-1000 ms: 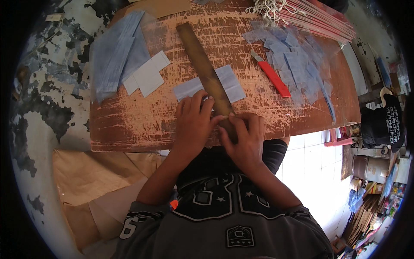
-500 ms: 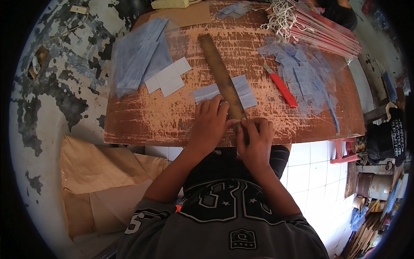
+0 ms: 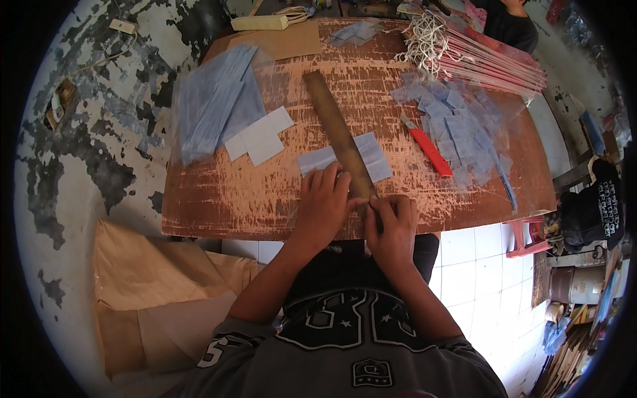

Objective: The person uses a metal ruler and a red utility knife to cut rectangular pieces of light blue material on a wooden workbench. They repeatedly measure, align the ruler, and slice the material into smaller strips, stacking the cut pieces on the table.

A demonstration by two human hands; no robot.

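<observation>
A long brownish ruler (image 3: pixel 330 118) lies slantwise over a small bluish plastic sheet (image 3: pixel 373 158) near the table's front edge. My left hand (image 3: pixel 320 207) is bent at the ruler's near end, its thumb against the strip and its fingertips by the sheet's left part. From the other side my right hand (image 3: pixel 394 229) pinches the same end between thumb and fingers. A red cutter knife (image 3: pixel 431 152), blade out, rests to the right. White card pieces (image 3: pixel 260 137) lie to the left, beside larger bluish plastic sheets (image 3: pixel 215 106).
Cut plastic pieces (image 3: pixel 458 126) are heaped at the right of the worn brown table (image 3: pixel 259 205). Behind them lies a bundle of red-and-white rods with white cords (image 3: pixel 478 56), near another person (image 3: pixel 511 26). A power strip (image 3: pixel 260 22) sits at the back left.
The whole view has shifted, so the table appears slightly lower. Both hands stay at the ruler's near end, and the ruler still crosses the sheet.
</observation>
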